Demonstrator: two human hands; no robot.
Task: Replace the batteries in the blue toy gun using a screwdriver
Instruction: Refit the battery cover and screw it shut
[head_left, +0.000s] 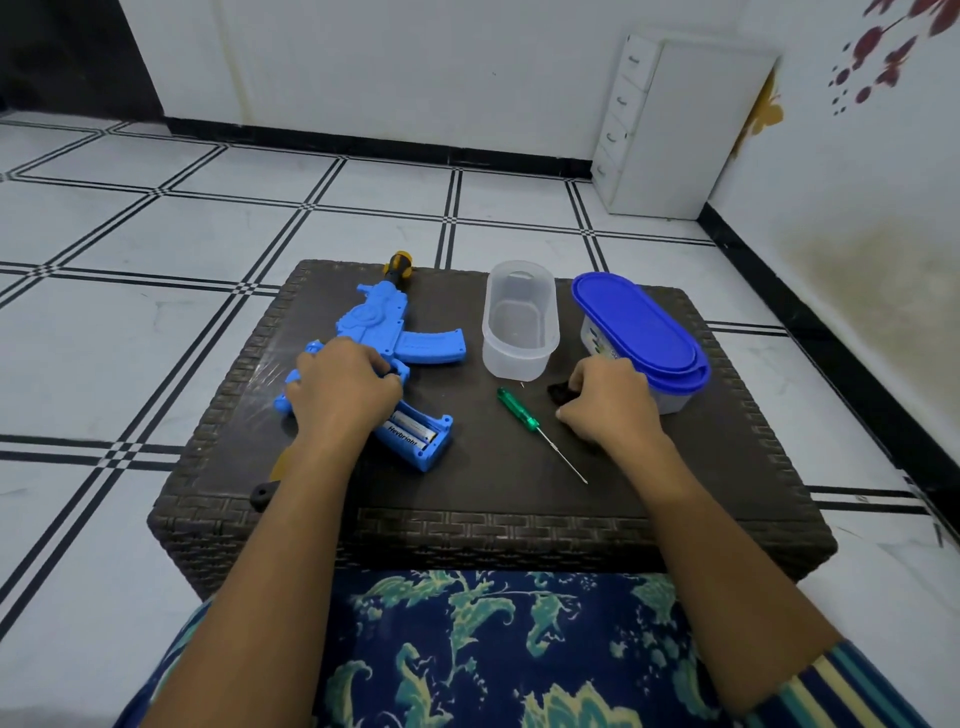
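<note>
With left hand (343, 397) clamped, fingers curled, over the rear of the blue toy gun (382, 317), pins the toy flat on the left half of the table (519, 525), muzzle pointing far. Shows the battery bay (434, 441) uncovered at the near end of the grip, white batteries (408, 428) lying inside. Leaves the green-handled screwdriver (519, 410) untouched mid-table, tip toward the near right, an open clear tub (519, 353) just beyond it. With right hand (610, 402), fingers curled, pinches a small black piece (560, 393), possibly the bay cover but too small to tell, just beside a blue-lidded tub (641, 332).

Risks, on this evidence, spilling the loose cells by tipping the gun toward the near edge with the bay open. Risks as well losing any small screw against the dark weave, or scratching the plastic by reaching blind for the thin screwdriver tip.

Works on a low dark wicker table, glossy on top, with a black object (265, 493) at its near left edge. Sits above white floor tiles (156, 338) lined in black, facing white walls with black skirting, a white drawer unit (639, 130) in the far right corner and red flower decals (883, 47) on the right wall.
</note>
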